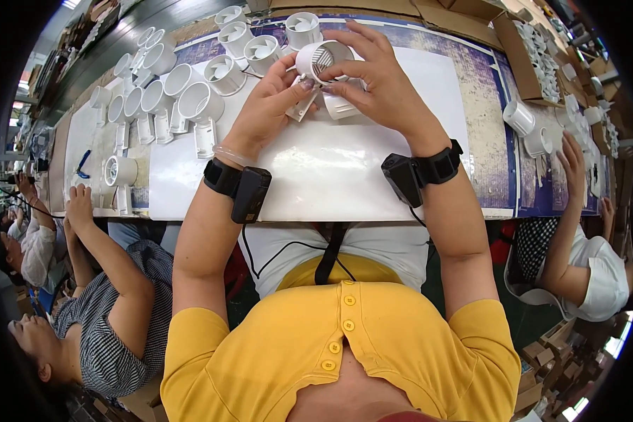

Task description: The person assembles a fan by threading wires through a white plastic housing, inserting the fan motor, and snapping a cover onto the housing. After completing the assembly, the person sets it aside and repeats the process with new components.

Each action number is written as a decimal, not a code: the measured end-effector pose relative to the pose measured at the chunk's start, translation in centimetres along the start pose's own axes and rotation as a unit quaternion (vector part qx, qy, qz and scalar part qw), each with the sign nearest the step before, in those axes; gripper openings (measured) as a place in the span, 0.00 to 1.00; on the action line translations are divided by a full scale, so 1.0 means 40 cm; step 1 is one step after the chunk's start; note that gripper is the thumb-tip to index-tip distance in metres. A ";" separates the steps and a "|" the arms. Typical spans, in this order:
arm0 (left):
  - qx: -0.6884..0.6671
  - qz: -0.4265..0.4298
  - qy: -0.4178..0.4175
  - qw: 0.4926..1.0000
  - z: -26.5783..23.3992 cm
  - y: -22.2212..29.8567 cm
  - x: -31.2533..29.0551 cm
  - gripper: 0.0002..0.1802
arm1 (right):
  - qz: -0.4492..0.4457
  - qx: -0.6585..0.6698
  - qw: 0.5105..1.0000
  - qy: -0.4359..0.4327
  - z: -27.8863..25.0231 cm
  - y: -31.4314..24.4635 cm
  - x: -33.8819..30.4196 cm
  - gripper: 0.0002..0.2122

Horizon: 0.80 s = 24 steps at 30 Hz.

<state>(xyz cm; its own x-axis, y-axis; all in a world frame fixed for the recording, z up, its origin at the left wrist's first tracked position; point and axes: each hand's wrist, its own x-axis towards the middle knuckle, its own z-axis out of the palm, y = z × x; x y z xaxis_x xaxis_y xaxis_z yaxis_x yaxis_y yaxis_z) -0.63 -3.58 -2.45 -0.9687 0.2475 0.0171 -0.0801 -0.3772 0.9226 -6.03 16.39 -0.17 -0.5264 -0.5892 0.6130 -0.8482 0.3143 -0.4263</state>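
Both my hands are together over the far middle of the table. A white round plastic housing with a slatted grille inside is between them, its opening tilted toward me. My left hand grips its lower left side near a short white handle piece, thumb and fingers closed. Around its right side curve the fingers of my right hand, thumb and forefinger at the lower rim. Another white cylindrical part lies just under my right hand, partly hidden by it.
Several white housings with handles stand at the left, and more with blades inside at the far side. A white sheet covers the table before me. A cardboard box of white parts stands right. People sit on both sides.
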 end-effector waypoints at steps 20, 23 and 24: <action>0.017 0.029 0.005 0.999 0.017 0.001 -0.006 0.32 | -0.008 0.032 0.999 -0.001 0.010 0.009 -0.002 0.09; 0.018 0.047 0.019 0.999 0.017 -0.004 -0.001 0.31 | -0.016 0.001 1.000 0.008 0.010 0.007 0.004 0.13; 0.018 0.059 0.030 0.998 0.016 -0.004 0.001 0.31 | -0.020 -0.014 1.000 0.012 0.011 0.006 0.007 0.15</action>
<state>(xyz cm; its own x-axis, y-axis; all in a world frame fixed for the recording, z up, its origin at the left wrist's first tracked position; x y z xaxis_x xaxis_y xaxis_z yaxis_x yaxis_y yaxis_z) -0.52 -2.96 -2.35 -0.9834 0.1491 0.1035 0.0420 -0.3676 0.9290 -6.35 15.99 -0.40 -0.4932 -0.5832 0.6454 -0.8697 0.3125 -0.3822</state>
